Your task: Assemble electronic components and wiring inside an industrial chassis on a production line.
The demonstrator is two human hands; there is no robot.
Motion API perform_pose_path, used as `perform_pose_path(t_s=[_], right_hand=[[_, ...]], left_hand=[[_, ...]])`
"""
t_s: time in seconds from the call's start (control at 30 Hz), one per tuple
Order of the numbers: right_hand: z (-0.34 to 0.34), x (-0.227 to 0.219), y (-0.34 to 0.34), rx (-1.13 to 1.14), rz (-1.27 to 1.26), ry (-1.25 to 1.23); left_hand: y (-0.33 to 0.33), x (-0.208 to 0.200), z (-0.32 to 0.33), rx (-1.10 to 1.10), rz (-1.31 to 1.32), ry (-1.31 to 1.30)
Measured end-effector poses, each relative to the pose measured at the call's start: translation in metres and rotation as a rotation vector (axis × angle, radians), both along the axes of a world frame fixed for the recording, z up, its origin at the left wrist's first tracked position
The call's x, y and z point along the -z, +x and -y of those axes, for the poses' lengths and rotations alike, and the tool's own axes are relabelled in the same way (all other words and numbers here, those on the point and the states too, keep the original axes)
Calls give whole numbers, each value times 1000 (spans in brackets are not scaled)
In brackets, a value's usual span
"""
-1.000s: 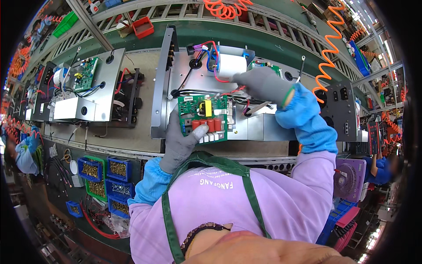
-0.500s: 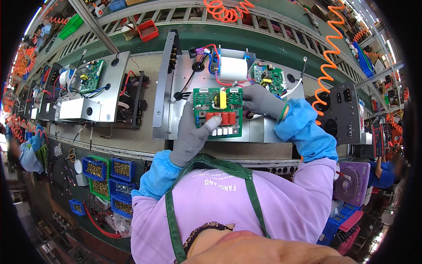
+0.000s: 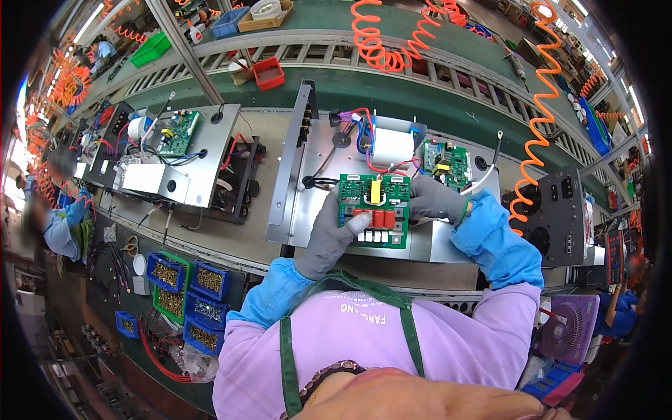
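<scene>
In my left hand (image 3: 330, 238) I hold a green circuit board (image 3: 348, 203), tilted up in front of me. The thumb presses over a row of red components on its face, beside a yellow-wrapped coil (image 3: 376, 190). My right hand (image 3: 437, 200) is closed at the board's right edge, its fingertips hidden behind the board, so what they grip cannot be made out. Both hands wear grey gloves. Beneath and behind the board lies a metal chassis (image 3: 323, 150) with a white cylinder (image 3: 393, 147), red and blue wires, and a second green board (image 3: 448, 166) fixed to it.
On the left stands another wired chassis (image 3: 222, 150); on the right, a black panel with round openings (image 3: 556, 217). Blue bins (image 3: 210, 280) of screws sit at lower left. An orange coiled hose (image 3: 535, 140) hangs near my right arm. A roller conveyor (image 3: 308, 52) runs behind.
The whole scene has shifted down and a little right in the picture. My left hand keeps its hold on the board, and my right hand sits slightly lower along its edge.
</scene>
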State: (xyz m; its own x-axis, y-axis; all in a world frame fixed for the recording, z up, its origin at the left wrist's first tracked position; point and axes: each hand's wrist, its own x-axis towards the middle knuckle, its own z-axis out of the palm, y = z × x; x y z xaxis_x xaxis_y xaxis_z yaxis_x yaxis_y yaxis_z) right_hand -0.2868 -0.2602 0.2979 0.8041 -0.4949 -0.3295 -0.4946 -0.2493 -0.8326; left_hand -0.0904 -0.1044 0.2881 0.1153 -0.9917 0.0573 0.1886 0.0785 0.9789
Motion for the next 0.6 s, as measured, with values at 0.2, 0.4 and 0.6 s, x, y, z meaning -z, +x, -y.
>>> perform_pose_path(t_s=[0.2, 0.4, 0.6], right_hand=[[-2, -5, 5, 69, 21, 198], [0, 1, 0, 22, -72, -132], [-4, -5, 3, 90, -80, 96]], left_hand=[[8, 7, -1, 21, -173, 67], [0, 8, 5, -11, 9, 3], [3, 6, 3, -38, 90, -8]])
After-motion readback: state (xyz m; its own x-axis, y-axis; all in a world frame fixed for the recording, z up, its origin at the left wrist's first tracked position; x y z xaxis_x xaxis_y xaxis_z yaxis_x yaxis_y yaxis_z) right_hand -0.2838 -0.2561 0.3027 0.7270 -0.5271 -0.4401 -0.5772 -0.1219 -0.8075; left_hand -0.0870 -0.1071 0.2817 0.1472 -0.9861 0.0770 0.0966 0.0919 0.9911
